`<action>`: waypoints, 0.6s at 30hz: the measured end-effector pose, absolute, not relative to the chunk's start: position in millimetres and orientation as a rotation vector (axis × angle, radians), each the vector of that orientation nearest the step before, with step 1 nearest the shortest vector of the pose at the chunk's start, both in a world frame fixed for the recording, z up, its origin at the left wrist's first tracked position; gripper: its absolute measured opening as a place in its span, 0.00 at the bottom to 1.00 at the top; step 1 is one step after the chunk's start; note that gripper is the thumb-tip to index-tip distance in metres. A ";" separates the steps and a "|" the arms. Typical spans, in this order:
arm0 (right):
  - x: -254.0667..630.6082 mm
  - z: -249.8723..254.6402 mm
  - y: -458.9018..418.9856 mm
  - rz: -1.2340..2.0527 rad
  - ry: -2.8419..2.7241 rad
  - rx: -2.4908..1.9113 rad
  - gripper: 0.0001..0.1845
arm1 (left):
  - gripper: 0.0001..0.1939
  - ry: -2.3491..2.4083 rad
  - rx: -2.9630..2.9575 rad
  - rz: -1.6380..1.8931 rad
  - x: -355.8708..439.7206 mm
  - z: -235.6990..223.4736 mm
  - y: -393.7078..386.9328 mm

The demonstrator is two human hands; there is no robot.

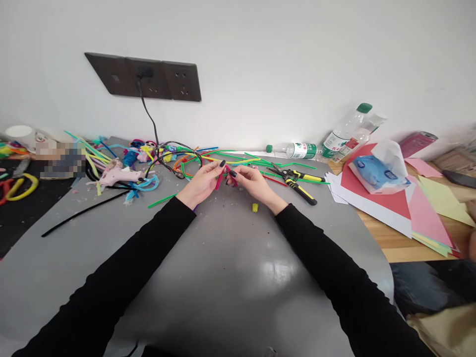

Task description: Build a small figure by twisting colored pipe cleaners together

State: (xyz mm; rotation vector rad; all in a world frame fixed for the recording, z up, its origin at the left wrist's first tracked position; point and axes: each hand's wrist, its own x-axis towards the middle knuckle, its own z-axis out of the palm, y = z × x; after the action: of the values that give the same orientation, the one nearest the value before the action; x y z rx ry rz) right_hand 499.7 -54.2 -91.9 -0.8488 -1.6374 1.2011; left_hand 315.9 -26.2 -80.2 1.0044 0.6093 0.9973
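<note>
Between my hands is a bent pink-red pipe cleaner (219, 181), held above the grey table (208, 277). My left hand (204, 182) pinches it from the left, and my right hand (256, 184) grips it from the right with thumb and fingers together. The fingertips almost meet, so part of the pipe cleaner is hidden. A small yellow piece (255, 208) lies on the table just below my right hand. Yellow-and-black pliers (297, 187) rest to the right of that hand. Behind both hands lie several loose pipe cleaners (238, 159) in green, yellow, orange and red.
A pink glue gun (121, 173) with a black cord lies on the left, near a black pipe cleaner (85, 212). Scissors (22, 187) are at the far left. Plastic bottles (338, 141) stand by the wall. Right are a tissue pack (379, 173) and coloured paper (433, 213).
</note>
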 end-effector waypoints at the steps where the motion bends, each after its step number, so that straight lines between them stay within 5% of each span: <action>1: 500.3 -92.2 -53.6 1.239 -1.617 -0.826 0.24 | 0.17 0.577 0.999 0.985 316.0 -80.6 -26.4; 13: 490.7 -86.7 -61.2 1.911 -1.166 -0.630 0.12 | 0.18 0.403 0.968 1.037 318.4 -85.0 -29.5; 18: 494.5 -84.1 -58.8 1.978 -1.071 -0.702 0.23 | 0.18 0.445 1.048 1.093 315.0 -86.5 -23.9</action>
State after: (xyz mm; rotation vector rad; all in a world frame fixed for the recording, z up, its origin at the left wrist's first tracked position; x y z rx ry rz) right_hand 494.5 -58.8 -84.1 -0.7020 -1.0705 1.9775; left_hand 315.0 -23.9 -86.5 1.0480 0.4446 1.0931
